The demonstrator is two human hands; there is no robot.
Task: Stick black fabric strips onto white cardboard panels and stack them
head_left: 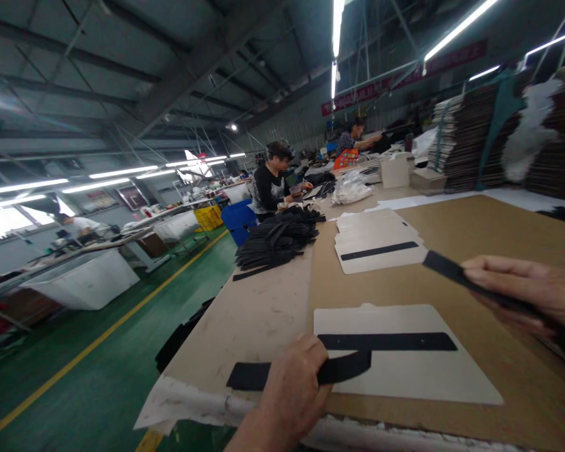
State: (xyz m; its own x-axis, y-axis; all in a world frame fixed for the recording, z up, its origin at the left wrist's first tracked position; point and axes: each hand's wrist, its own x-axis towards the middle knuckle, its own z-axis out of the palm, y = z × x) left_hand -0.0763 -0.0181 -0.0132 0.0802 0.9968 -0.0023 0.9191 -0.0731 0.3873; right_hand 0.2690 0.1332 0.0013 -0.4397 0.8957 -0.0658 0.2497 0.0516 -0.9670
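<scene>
My left hand (292, 392) rests at the near table edge, fingers closed on a black strip (343, 370) that bends over a white card (405, 370). A second black strip (388, 341) lies flat across that card. My right hand (530, 289) at the right pinches another long black strip (445, 267), held above the brown cardboard tabletop (489, 232). Beyond lies a fanned stack of white cards (379, 242), the top one bearing a black strip.
A heap of black strips (275, 242) sits at the table's left side. Tall stacks of dark sheets (466, 141) stand at the back right. Two people work farther along the table. On the left, a green floor with a yellow line and a white bin (85, 279).
</scene>
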